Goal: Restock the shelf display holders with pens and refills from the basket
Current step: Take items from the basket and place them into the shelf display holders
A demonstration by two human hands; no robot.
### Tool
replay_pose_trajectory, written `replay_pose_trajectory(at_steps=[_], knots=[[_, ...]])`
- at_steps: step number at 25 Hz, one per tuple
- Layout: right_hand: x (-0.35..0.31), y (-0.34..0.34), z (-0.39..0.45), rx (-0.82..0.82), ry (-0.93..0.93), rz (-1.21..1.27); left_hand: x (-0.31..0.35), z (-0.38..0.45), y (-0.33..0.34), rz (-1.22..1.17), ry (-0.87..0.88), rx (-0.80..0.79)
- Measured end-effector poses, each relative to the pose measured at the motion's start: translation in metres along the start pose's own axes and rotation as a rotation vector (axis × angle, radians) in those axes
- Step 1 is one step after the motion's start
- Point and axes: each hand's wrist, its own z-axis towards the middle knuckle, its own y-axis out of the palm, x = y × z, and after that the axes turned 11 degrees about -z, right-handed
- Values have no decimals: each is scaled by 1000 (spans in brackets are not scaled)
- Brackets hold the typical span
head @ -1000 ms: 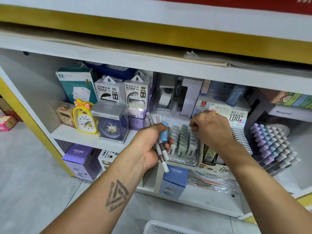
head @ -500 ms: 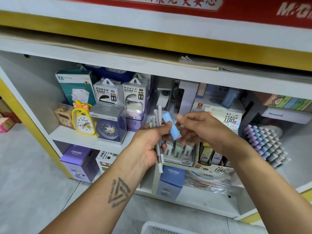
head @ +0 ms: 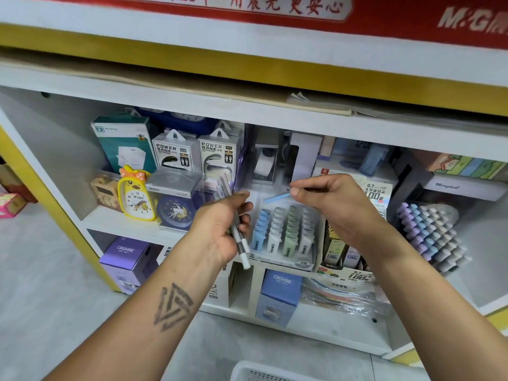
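Slim light-blue refill case (head: 276,197) is pinched at one end by right hand (head: 334,200), thumb and forefinger, held above tiered clear display holder (head: 283,235) of blue, white and green refill packs. Left hand (head: 220,229) is curled round bundle of grey pens with white tips (head: 237,232), left of holder. White mesh basket (head: 264,373) rim sits at bottom edge, on floor.

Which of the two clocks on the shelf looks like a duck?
The yellow clock, with a duck face and a spotted orange bow. It stands left of the blue clock, which sits inside a clear box.
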Motion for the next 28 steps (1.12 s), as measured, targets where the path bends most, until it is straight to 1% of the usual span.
replay_pose_trajectory(at_steps=[1,2,5,7,9,11,15,18,20,25,26,27,28], knots=[[1,2,2,20,-22,-39,0,0,-2,8,-13,8],[2,5,4,65,-63,-131,-1,0,-4,15,-27,13],[6,16,12,227,-181,-501,-4,-3,-6,33,-71,11],[7,24,14,303,-282,-630,-5,-4,-7,39,-99,-7],[10,33,13,325,-408,-743,-4,-4,-8,44,-114,-9],[14,41,13,296,-496,-832,-2,-4,-9,52,-124,-2],[25,50,15,221,-537,-952,1,-7,-13,75,-164,-5],[30,55,18,187,-481,-996,2,-8,-16,71,-189,-22],[30,57,19,157,-477,-1015,3,-10,-16,71,-193,-42],[33,58,21,2,-507,-1193,3,-15,-14,43,-214,-133],[32,56,21,8,-503,-1158,4,-17,-13,30,-225,-162],[29,54,20,31,-471,-1063,4,-18,-12,19,-235,-192],[24,51,19,45,-396,-907,4,-19,-12,9,-240,-218]])
